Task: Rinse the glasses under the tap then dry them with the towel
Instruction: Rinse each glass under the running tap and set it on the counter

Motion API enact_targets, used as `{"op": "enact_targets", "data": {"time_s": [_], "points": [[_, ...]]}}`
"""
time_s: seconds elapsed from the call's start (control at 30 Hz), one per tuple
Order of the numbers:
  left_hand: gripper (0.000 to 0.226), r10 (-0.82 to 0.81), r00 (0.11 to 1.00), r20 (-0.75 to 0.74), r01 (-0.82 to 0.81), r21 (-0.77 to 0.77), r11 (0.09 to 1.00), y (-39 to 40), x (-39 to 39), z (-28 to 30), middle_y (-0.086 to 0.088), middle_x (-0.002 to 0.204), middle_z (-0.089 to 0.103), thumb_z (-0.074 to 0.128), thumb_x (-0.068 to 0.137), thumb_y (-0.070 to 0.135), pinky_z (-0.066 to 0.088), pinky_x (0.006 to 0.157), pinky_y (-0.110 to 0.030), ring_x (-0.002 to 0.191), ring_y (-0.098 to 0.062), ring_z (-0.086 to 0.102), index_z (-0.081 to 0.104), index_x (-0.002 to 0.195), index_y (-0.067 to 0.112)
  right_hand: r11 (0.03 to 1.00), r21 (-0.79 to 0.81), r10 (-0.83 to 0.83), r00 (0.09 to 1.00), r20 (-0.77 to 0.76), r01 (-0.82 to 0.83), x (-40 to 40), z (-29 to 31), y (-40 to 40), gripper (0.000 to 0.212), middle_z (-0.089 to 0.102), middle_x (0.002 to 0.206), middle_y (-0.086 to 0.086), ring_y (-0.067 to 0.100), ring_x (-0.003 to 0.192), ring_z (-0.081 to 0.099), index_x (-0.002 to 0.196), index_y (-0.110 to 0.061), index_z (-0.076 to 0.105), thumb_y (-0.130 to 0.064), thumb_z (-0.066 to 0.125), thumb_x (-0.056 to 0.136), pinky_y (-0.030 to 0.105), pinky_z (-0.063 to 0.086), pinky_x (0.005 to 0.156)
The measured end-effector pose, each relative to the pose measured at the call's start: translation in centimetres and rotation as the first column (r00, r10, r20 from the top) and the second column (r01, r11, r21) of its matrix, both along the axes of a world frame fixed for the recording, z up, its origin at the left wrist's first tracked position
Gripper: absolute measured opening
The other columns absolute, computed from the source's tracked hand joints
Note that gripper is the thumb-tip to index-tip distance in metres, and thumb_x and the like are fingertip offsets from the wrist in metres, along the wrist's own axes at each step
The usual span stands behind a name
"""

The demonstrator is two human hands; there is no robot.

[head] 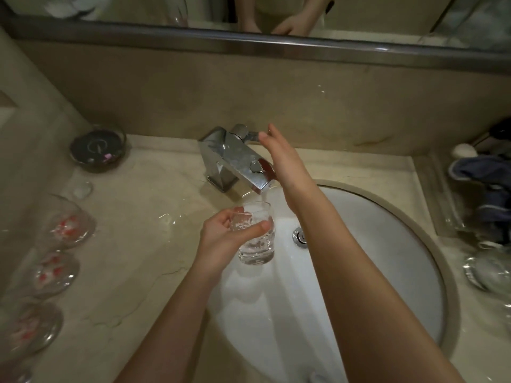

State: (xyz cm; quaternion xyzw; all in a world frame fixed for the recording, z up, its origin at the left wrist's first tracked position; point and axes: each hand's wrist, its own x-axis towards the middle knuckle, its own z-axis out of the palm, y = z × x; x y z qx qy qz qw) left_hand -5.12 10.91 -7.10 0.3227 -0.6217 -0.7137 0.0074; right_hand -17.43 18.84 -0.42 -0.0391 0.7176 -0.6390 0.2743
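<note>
The left hand's [221, 230] fingers and thumb curl round a clear tumbler [255, 239], held upright under the tap's [235, 158] stream, over the basin's [387, 244] far-left rim. The right hand [279, 158], fingers straight, touches the tap lever [253, 135]. Three stemmed glasses [69, 225] line the countertop's [143, 258] left edge, well apart from the tumbler.

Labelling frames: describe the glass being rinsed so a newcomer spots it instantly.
Start at the white sink and its chrome tap. Right under the spout, the left hand holds a clear tumbler in the running water. Unlike the red-patterned glasses on the counter, it is plain.
</note>
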Motion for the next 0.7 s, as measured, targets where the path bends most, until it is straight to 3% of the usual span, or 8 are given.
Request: {"op": "enact_targets", "data": {"time_s": [0.13, 0.27, 0.3, 0.37, 0.43, 0.57, 0.63, 0.7], "points": [[0.038, 0.015, 1.0, -0.009, -0.015, 0.001, 1.0, -0.1, 0.3, 0.2, 0.005, 0.086, 0.077, 0.089, 0.06, 0.015, 0.052, 0.07, -0.023, 0.08, -0.009, 0.072, 0.071, 0.094, 0.019, 0.999, -0.023, -0.028, 1.0, 0.004, 0.028, 0.0, 0.0, 0.2, 0.054, 0.035, 0.154, -0.008, -0.006, 0.105, 0.041, 0.151, -0.029, 0.033, -0.036, 0.048, 0.1, -0.008, 0.033, 0.051], [0.064, 0.023, 1.0, -0.004, -0.023, -0.011, 1.0, -0.2, 0.3, 0.0, 0.001, 0.095, 0.076, 0.097, 0.042, 0.029, 0.056, 0.08, -0.032, 0.088, -0.016, 0.073, 0.071, 0.099, 0.016, 0.999, 0.018, -0.033, 0.999, -0.021, 0.033, 0.4, 0.0, 0.3, 0.053, 0.04, 0.149, -0.013, -0.019, 0.068, 0.048, 0.15, -0.033, 0.034, -0.038, 0.049, 0.099, 0.003, 0.035, 0.061], [0.069, 0.03, 1.0, 0.003, -0.03, -0.006, 1.0, -0.2, 0.3, 0.0, 0.001, 0.096, 0.076, 0.095, 0.038, 0.033, 0.056, 0.081, -0.033, 0.089, -0.015, 0.073, 0.071, 0.1, 0.016, 0.999, 0.014, -0.037, 0.999, -0.022, 0.038, 0.6, 0.0, 0.3, 0.053, 0.04, 0.149, -0.013, -0.018, 0.074, 0.049, 0.149, -0.034, 0.034, -0.038, 0.049, 0.099, 0.004, 0.035, 0.067], [0.06, 0.039, 0.999, 0.011, -0.039, -0.008, 0.999, -0.2, 0.3, -0.2, 0.007, 0.092, 0.075, 0.096, 0.042, 0.029, 0.053, 0.077, -0.028, 0.083, -0.007, 0.072, 0.069, 0.096, 0.02, 0.999, 0.003, -0.035, 0.999, -0.03, 0.035, 0.9, -0.3, 0.4, 0.053, 0.037, 0.152, -0.012, -0.008, 0.11, 0.05, 0.149, -0.034, 0.035, -0.039, 0.049, 0.098, 0.011, 0.033, 0.089], [0.042, 0.045, 0.999, 0.008, -0.045, -0.022, 0.999, -0.2, 0.3, -0.1, 0.012, 0.088, 0.073, 0.092, 0.056, 0.019, 0.052, 0.075, -0.024, 0.08, -0.003, 0.07, 0.067, 0.09, 0.026, 1.0, 0.016, -0.017, 0.998, -0.054, 0.018, 1.3, -0.6, 0.3, 0.053, 0.034, 0.155, -0.01, 0.007, 0.138, 0.035, 0.149, -0.034, 0.035, -0.04, 0.049, 0.098, 0.022, 0.027, 0.103], [0.035, 0.036, 0.999, 0.005, -0.036, -0.001, 0.999, -0.1, 0.5, 0.5, 0.008, 0.082, 0.074, 0.088, 0.063, 0.018, 0.055, 0.073, -0.026, 0.075, -0.006, 0.07, 0.071, 0.093, 0.017, 0.999, -0.035, -0.011, 1.0, -0.023, 0.01, 1.7, -0.3, 0.6, 0.053, 0.036, 0.152, -0.014, 0.002, 0.126, 0.037, 0.148, -0.035, 0.036, -0.038, 0.051, 0.097, 0.013, 0.032, 0.091], [0.056, 0.019, 0.999, 0.037, -0.021, 0.053, 0.998, -0.3, 0.9, 0.6, 0.002, 0.088, 0.073, 0.091, 0.054, 0.03, 0.057, 0.079, -0.034, 0.076, -0.011, 0.071, 0.07, 0.102, 0.011, 0.991, -0.105, -0.083, 0.996, 0.008, 0.084, 2.8, -0.5, 1.8, 0.051, 0.041, 0.147, -0.017, -0.002, 0.121, 0.039, 0.144, -0.035, 0.042, -0.04, 0.054, 0.095, 0.019, 0.034, 0.095], [0.062, -0.011, 0.998, 0.07, 0.002, 0.126, 0.992, -0.5, 1.2, 1.0, 0.0, 0.093, 0.072, 0.086, 0.05, 0.042, 0.06, 0.069, -0.03, 0.075, -0.013, 0.072, 0.07, 0.103, 0.012, 0.965, -0.148, -0.209, 0.975, 0.076, 0.219, 4.8, -1.9, 3.5, 0.051, 0.049, 0.142, -0.018, 0.002, 0.122, 0.047, 0.136, -0.036, 0.05, -0.044, 0.061, 0.087, 0.027, 0.038, 0.097]]}}
